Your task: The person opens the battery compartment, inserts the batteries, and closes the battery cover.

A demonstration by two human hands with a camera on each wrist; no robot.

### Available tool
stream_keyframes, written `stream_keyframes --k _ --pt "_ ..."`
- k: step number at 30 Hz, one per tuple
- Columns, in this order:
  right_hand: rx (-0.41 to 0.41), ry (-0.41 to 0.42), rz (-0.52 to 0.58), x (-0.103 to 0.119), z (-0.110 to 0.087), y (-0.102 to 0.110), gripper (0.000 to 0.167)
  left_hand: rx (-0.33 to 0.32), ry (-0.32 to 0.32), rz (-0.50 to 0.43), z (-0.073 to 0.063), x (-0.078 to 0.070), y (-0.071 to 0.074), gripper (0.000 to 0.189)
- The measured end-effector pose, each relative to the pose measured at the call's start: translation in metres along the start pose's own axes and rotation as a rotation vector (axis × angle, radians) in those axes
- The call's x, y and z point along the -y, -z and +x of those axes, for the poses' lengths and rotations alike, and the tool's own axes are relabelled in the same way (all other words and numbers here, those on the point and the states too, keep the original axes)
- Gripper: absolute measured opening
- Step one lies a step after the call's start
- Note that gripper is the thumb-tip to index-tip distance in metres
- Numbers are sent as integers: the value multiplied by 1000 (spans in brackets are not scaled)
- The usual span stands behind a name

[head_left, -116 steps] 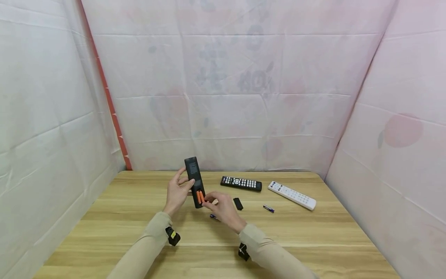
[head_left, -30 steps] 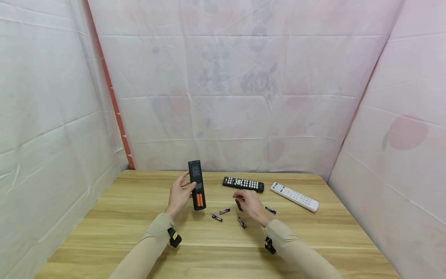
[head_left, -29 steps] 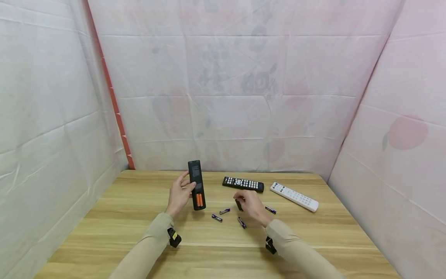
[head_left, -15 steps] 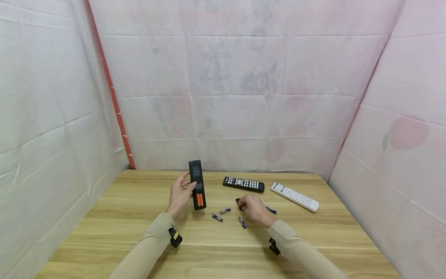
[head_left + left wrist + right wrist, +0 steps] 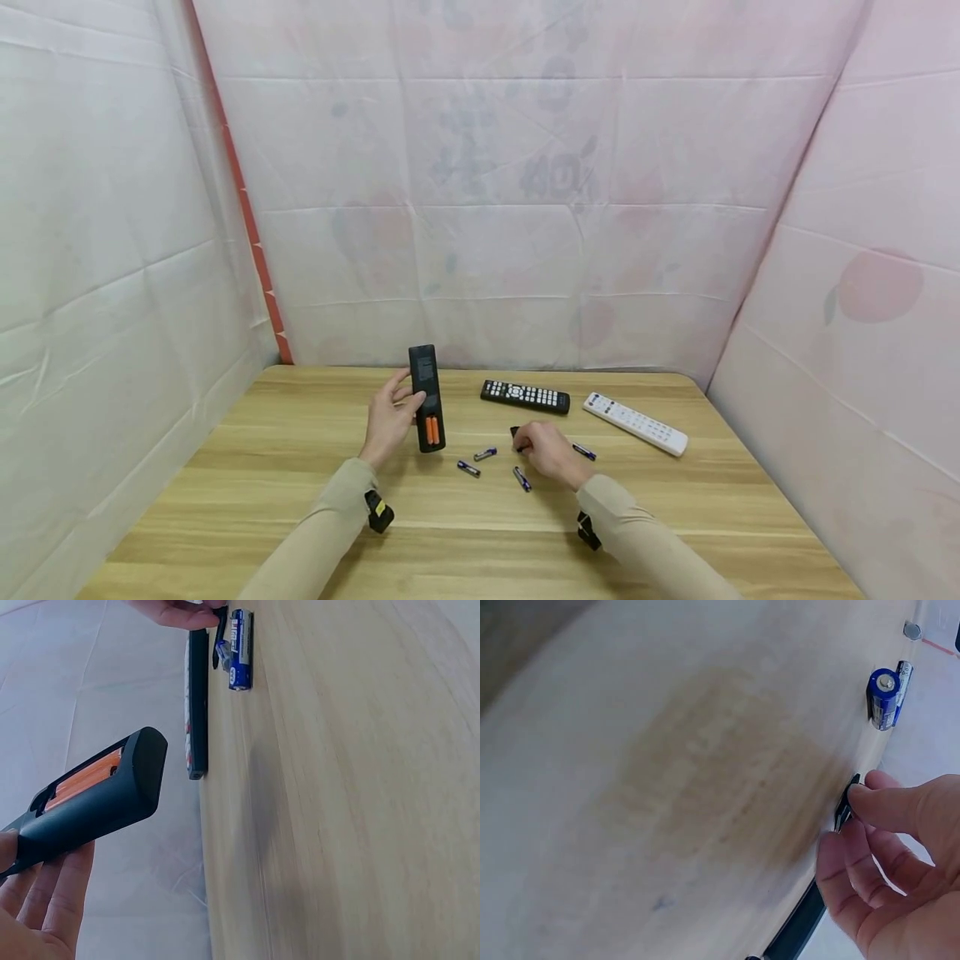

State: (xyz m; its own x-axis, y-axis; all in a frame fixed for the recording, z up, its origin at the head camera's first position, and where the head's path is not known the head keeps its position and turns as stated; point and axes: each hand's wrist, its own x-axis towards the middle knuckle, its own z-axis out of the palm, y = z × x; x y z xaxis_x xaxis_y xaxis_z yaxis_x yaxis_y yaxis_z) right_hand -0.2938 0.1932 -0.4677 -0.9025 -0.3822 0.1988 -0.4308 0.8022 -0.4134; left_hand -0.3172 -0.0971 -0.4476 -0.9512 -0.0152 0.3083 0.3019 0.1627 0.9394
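Observation:
My left hand [image 5: 388,421] holds a black remote control [image 5: 424,375] raised off the table, its back towards me. Two orange batteries [image 5: 432,430] sit side by side in its uncovered battery compartment. Over the table to the right, my right hand [image 5: 549,452] pinches a small black battery cover [image 5: 843,808] between thumb and fingers. In the head view the fingers hide most of that cover. The left wrist view shows the remote's end and the orange batteries from the side.
A black remote with white buttons [image 5: 525,397] lies behind the right hand, and a white remote [image 5: 636,423] lies to its right. Several blue and silver batteries are scattered around, one battery [image 5: 522,478] in front of the right hand and another [image 5: 584,451] beside it.
My right hand has left the orange batteries in the held remote, moved right and taken hold of the battery cover. My left hand keeps the remote nearly in place.

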Motion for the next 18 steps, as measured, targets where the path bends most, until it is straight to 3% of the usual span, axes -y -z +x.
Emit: stream_keyframes --k 8,18 --pt "-26 -22 -7 4 -1 3 31 8 13 -9 2 0 -5 58" --pt "-68 55 -18 10 2 4 27 -27 9 -26 0 -1 -11 58"
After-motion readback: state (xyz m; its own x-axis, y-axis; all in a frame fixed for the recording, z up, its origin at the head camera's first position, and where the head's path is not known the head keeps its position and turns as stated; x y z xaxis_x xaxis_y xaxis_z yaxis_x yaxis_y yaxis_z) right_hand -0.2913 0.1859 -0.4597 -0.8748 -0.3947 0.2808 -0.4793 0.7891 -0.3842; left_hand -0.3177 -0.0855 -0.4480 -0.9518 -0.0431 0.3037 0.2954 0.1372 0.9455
